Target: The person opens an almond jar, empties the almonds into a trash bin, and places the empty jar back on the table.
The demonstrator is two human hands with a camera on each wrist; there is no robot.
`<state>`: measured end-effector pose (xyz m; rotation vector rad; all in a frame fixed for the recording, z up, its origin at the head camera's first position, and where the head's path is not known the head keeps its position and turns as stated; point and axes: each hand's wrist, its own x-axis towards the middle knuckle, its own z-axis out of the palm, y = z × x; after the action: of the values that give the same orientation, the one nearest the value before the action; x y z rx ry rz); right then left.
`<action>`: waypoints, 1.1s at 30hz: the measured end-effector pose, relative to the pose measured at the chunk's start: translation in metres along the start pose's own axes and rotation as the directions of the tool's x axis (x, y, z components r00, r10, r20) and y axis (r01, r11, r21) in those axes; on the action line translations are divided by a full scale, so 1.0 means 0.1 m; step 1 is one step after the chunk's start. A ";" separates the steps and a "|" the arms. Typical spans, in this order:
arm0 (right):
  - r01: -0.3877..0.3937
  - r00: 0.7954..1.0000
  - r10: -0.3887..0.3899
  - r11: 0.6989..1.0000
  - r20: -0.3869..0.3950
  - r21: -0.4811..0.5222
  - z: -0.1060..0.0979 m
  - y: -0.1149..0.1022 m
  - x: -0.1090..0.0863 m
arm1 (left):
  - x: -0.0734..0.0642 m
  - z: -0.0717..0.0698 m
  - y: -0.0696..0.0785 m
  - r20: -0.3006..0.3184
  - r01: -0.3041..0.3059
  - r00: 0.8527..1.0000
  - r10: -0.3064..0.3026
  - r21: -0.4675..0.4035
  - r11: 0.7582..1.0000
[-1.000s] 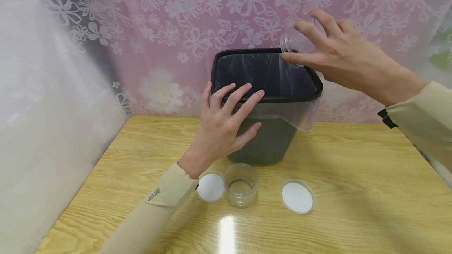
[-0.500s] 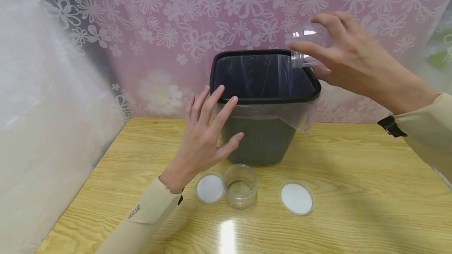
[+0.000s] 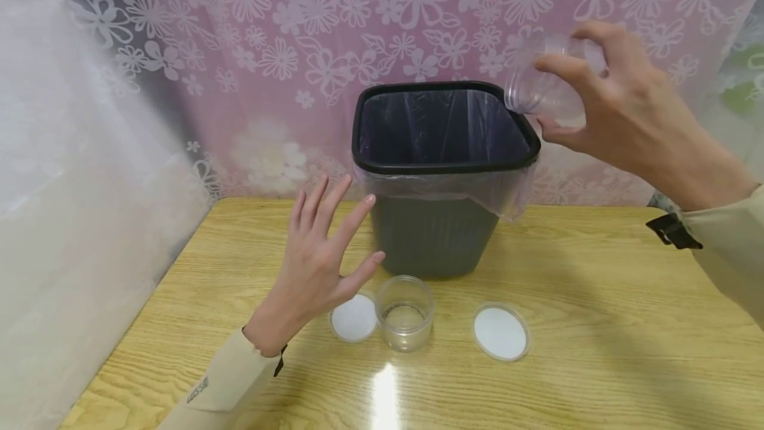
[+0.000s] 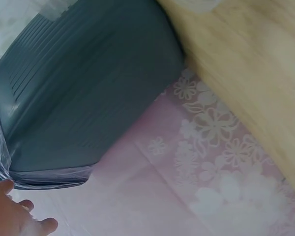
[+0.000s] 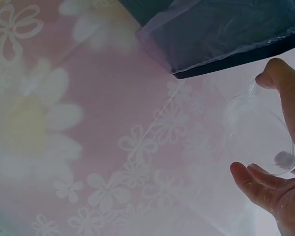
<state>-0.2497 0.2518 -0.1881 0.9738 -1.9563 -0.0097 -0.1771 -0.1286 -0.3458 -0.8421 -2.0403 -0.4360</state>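
My right hand [image 3: 627, 98] grips a clear plastic jar [image 3: 546, 85], tilted on its side just above the right rim of a dark bin [image 3: 436, 231]. In the right wrist view the jar [image 5: 260, 132] sits between thumb and fingers; I make out nothing inside it. My left hand [image 3: 316, 257] hovers with fingers spread in front of the bin's left side, holding nothing. A second clear jar [image 3: 407, 337] stands upright and lidless on the table. Two round lids with white discs lie flat: the left lid [image 3: 354, 318] beside that jar, the right lid [image 3: 501, 332] farther right.
A thin clear liner [image 3: 516, 191] folds over the bin's black rim. The bin stands at the back of the wood-grain table [image 3: 597, 350], against a pink floral curtain [image 3: 268, 52]. White sheeting [image 3: 89, 217] hangs along the left side.
My right hand has drawn the jar to the right, from over the bin's opening to its right rim, turning it. My left hand has left the bin's front rim, moving left and down.
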 end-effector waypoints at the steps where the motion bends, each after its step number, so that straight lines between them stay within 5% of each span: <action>1: -0.011 1.000 0.011 1.000 -0.006 0.003 0.00 0.00 -0.02 | -0.02 0.00 0.00 0.006 0.003 1.000 -0.003 -0.001 1.000; 11: -0.097 0.991 0.095 0.995 -0.099 -0.017 -0.01 -0.02 -0.23 | -0.17 0.00 0.03 0.039 0.012 0.999 -0.012 0.021 1.000; 18: -0.153 0.985 0.153 0.988 -0.076 0.010 -0.05 -0.06 -0.39 | -0.25 0.00 0.04 0.090 0.020 0.996 -0.022 0.027 0.999; 25: -0.275 0.941 0.302 0.946 -0.154 0.174 -0.05 -0.19 -0.57 | -0.33 0.01 0.01 0.124 0.012 0.992 -0.014 0.022 1.000; 33: -0.330 0.911 0.366 0.924 -0.191 0.195 -0.05 -0.30 -0.72 | -0.44 0.02 -0.02 0.182 0.001 0.983 -0.007 0.034 0.999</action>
<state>-0.2082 0.2786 -0.2494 0.6767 -1.9130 0.4486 -0.1618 -0.1466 -0.3827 -0.8849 -2.2110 -0.3359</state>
